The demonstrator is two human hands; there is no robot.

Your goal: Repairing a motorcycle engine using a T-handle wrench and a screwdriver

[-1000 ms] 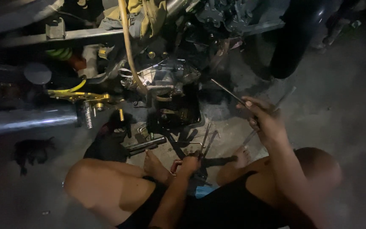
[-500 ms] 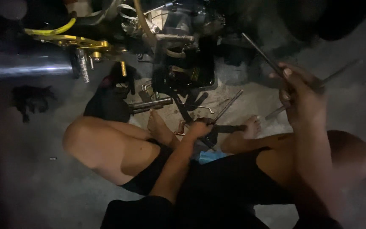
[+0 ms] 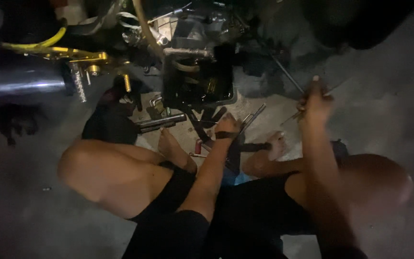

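I sit cross-legged on a concrete floor in front of a motorcycle engine. My right hand is raised at the right and grips a long thin metal rod that slants up toward the engine. My left hand reaches down among loose tools spread on the floor between my feet, its fingers closed over something dark that I cannot make out. A black oil drain pan sits under the engine, just beyond the left hand.
A chrome exhaust pipe runs along the left. A yellow-gold footpeg bracket and yellow hose lie above it. A metal cylinder and a dark rag lie by my left foot. A black tyre stands top right.
The view has dropped lower and closer. My right hand has lowered with the rod toward the floor. My left hand stays among the tools.
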